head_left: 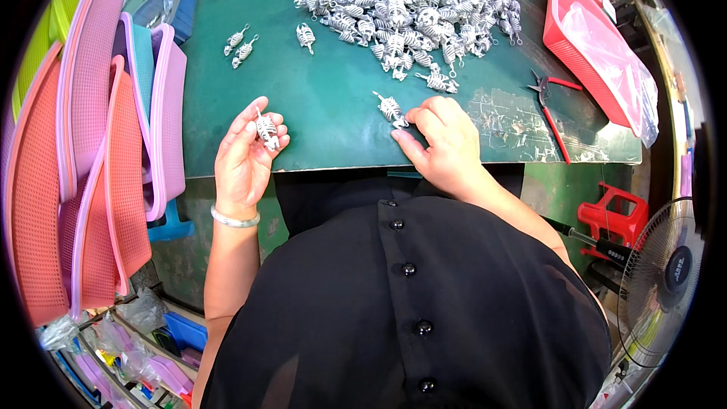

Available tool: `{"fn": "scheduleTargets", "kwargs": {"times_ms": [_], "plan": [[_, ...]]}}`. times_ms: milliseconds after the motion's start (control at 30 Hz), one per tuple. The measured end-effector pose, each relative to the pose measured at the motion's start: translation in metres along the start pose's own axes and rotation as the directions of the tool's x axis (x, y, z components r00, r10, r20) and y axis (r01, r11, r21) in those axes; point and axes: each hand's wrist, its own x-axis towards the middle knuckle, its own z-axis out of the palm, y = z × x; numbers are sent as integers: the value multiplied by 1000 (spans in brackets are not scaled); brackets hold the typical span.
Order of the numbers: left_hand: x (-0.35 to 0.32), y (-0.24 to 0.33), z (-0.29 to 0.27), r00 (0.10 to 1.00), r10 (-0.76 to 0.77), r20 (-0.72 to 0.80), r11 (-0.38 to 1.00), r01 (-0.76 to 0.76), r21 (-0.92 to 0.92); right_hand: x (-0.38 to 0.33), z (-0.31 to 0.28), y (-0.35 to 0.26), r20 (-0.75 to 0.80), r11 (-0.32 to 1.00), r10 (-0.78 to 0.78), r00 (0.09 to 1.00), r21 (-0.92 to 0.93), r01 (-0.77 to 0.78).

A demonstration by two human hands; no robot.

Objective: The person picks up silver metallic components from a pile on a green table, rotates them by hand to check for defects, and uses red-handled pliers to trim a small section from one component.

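A small silver-grey skeleton charm (266, 130) with a ribbed body lies against the fingers of my left hand (246, 153), which is raised palm up at the table's near edge, thumb closed on it. My right hand (448, 140) rests at the table edge, thumb and forefinger around the lower end of another skeleton charm (389, 108) lying on the green tabletop (326, 106). Beyond them rises a big heap of skeleton charms (416, 7), several with small metal rings. One single charm (305, 37) and a pair of charms (242, 51) lie apart, left of the heap.
Red-handled cutting pliers (553, 110) lie open-jawed on the right. A pink basket (587, 60) with a plastic bag stands at the right edge. Stacked purple and orange baskets (166, 121) crowd the left, near a blue bin (178, 11). A fan (663, 273) and red stool (615, 216) stand lower right.
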Motion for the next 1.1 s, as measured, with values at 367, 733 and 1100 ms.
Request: {"fn": "scheduleTargets", "kwargs": {"times_ms": [367, 733, 1100], "plan": [[0, -1, 1, 1000, 1, -5, 1000, -1, -13, 0, 0, -4, -10, 1000, -1, 1000, -2, 1], [-3, -3, -7, 999, 38, 25, 998, -37, -56, 1, 1, -8, -7, 1000, -8, 1000, -3, 8], [-3, -3, -7, 999, 44, 29, 998, -42, -53, 4, -3, -3, 13, 996, 26, 1000, 90, -27]]}}
